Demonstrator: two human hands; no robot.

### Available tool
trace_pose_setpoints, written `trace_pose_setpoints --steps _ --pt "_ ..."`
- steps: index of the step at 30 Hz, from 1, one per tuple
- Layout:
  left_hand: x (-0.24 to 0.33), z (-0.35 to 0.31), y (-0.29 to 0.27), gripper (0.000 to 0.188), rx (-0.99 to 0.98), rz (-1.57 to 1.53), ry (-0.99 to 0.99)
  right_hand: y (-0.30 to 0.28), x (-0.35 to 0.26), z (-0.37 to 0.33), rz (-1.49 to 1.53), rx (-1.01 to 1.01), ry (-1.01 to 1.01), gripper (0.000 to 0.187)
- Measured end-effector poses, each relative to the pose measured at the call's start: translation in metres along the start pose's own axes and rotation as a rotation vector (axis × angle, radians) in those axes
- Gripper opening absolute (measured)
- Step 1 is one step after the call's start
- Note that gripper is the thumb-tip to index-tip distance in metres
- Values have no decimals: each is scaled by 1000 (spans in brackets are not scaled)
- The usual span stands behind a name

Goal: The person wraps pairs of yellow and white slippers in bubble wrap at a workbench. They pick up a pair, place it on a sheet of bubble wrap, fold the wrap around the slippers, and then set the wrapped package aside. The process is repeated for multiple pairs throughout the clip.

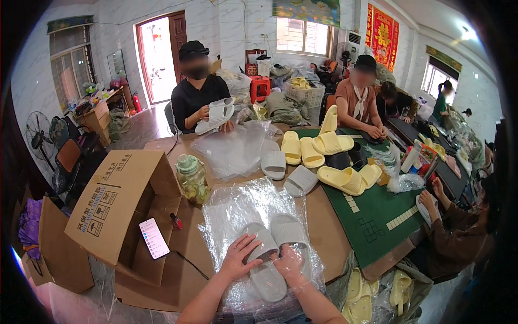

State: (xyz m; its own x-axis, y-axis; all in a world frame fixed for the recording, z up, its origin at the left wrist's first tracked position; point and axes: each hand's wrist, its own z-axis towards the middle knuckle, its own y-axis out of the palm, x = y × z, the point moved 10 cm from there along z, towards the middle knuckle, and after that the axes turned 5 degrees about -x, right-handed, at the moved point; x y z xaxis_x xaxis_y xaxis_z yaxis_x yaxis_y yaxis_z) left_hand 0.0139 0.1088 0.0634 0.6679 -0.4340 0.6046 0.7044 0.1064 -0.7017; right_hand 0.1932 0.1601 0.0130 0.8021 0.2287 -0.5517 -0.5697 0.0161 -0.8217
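A pair of grey slide slippers lies on a clear plastic bag (226, 216) at the table's front edge. My left hand (241, 257) rests on the left slipper (268, 283) with its fingers spread across the strap. Close by, my right hand (289, 263) is bent at the inner edge of the right slipper (287, 229), its fingers closed there and partly hidden. Shiny film covers part of the right slipper. Beyond the bag sit two more grey slippers, one (273, 163) upright and another (301, 181) turned at an angle.
An open cardboard box (127, 189) stands left, with a lit phone (154, 238) and a bottle (192, 180) nearby. Yellow slippers (341, 180) are heaped on a green board (345, 227). Across the table a person holds grey slippers (217, 115); others work at right.
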Motion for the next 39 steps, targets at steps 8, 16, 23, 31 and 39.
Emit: trace_pose_setpoints --steps 8,16,23,31,39 --pt "1 0 0 65 6 18 14 -2 -2 -2 18 51 -53 33" --pt "-1 0 1 65 9 13 15 4 4 -1 14 39 -5 34" --pt "1 1 0 63 13 7 15 3 4 0 18 46 -23 33" --pt "-2 -1 3 63 6 20 7 -2 0 -1 13 29 -16 29" --pt "-5 0 4 63 0 -11 -9 1 0 0 38 -27 -14 34"
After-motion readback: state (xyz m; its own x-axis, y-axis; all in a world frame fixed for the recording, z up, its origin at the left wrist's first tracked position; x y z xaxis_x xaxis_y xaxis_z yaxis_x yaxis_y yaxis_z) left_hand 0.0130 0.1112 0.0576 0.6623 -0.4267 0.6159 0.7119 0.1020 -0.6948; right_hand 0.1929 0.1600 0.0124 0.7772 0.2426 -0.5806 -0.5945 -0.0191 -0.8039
